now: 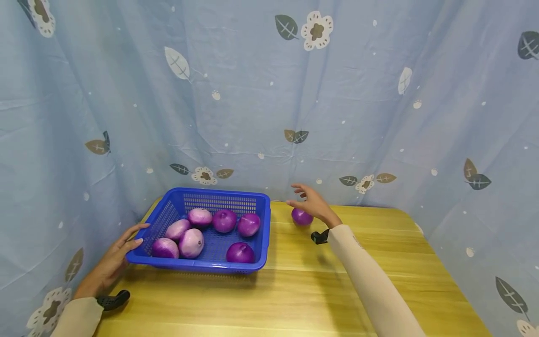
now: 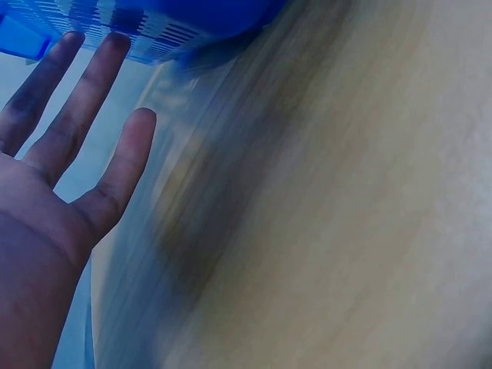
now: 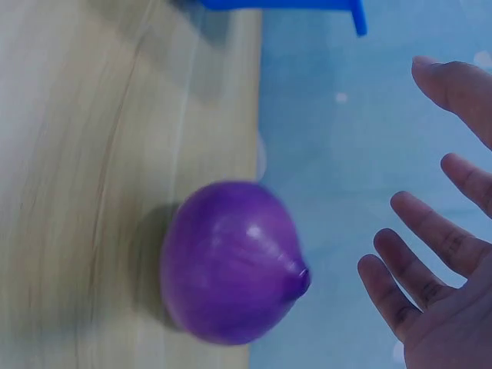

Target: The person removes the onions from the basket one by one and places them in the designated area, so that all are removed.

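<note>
A blue plastic basket stands on the left part of the table, with several purple onions inside, some paler than others. My left hand is at the basket's left side, fingers extended along its rim; in the left wrist view its fingertips reach the slotted wall. To the right of the basket, one purple onion lies on the table near its back edge. Over that onion hovers my right hand, fingers spread and loosely bent, with nothing in them. The right wrist view shows a gap between hand and onion.
The yellow wood-grain table extends to the right and front. A light blue curtain with leaf and flower prints hangs close behind it and along both sides. Black wrist devices sit below both hands.
</note>
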The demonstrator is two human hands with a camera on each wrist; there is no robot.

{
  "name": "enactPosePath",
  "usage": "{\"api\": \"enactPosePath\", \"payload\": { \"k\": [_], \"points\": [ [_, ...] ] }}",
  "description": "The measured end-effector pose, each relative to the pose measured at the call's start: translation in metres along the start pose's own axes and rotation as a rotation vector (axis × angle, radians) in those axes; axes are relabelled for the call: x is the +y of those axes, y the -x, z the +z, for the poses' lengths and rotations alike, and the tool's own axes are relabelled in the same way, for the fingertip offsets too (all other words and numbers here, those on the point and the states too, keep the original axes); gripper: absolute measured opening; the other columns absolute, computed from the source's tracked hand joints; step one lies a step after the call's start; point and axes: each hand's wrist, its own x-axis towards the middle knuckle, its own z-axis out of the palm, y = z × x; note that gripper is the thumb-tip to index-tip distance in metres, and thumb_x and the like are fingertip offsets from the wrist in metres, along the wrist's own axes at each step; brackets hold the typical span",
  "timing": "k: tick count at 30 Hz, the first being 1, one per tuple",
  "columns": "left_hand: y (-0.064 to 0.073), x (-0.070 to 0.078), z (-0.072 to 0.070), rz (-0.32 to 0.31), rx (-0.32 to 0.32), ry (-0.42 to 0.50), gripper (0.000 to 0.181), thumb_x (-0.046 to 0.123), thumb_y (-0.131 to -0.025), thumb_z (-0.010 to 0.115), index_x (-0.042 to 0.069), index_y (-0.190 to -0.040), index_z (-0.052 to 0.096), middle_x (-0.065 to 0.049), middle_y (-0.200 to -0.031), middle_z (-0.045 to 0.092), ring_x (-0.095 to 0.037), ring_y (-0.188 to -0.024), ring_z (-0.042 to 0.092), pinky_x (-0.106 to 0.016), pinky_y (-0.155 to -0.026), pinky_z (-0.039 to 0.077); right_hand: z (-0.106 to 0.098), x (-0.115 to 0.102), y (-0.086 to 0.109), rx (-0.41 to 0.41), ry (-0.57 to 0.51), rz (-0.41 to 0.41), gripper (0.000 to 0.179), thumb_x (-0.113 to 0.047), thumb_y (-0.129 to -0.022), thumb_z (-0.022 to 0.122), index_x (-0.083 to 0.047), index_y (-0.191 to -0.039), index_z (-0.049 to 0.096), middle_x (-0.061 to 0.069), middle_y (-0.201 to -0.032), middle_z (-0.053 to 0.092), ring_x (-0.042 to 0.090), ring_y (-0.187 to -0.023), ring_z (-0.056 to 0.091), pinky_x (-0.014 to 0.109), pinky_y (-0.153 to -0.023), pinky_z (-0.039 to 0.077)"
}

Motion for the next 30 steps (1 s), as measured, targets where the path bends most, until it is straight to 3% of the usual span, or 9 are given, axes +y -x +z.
{"api": "enactPosePath", "payload": {
  "k": [12,17,25,30],
  "points": [
    [0.001,-0.001,0.000,-0.011,0.013,0.013,0.047,0.015,-0.112,0.040,0.026,-0.157,0.039,0.014,-0.133,0.055,-0.007,-0.109,0.066,-0.030,-0.085,0.058,0.019,-0.039,-0.012,-0.004,0.035,-0.099,0.066,-0.043,-0.091,0.079,-0.029,-0.149,0.052,0.005,-0.136,0.062,0.028,-0.119,0.059,0.048,-0.101,0.048],
    [0.002,-0.002,-0.001,-0.009,0.011,-0.006,0.047,0.015,-0.112,0.039,0.026,-0.158,0.038,0.014,-0.134,0.054,-0.006,-0.111,0.064,-0.029,-0.085,0.058,0.032,-0.054,-0.017,-0.049,0.009,-0.144,0.066,-0.044,-0.091,0.078,-0.029,-0.149,0.051,0.002,-0.135,0.062,0.032,-0.121,0.059,0.047,-0.101,0.049],
    [0.002,-0.001,0.001,-0.026,0.036,-0.096,0.048,0.020,-0.112,0.041,0.023,-0.160,0.035,0.015,-0.145,0.037,0.001,-0.119,0.049,-0.024,-0.088,0.052,0.050,-0.077,-0.028,-0.108,0.012,-0.212,0.068,-0.041,-0.090,0.080,-0.026,-0.150,0.052,0.004,-0.136,0.062,0.034,-0.125,0.059,0.046,-0.100,0.050],
    [0.001,0.000,0.003,-0.019,0.031,-0.073,0.048,0.018,-0.112,0.041,0.023,-0.159,0.036,0.014,-0.140,0.044,-0.001,-0.116,0.057,-0.026,-0.088,0.054,0.060,-0.093,-0.033,-0.160,-0.014,-0.246,0.068,-0.036,-0.091,0.080,-0.020,-0.150,0.051,0.013,-0.140,0.061,0.036,-0.127,0.057,0.046,-0.103,0.049]
  ]
}}
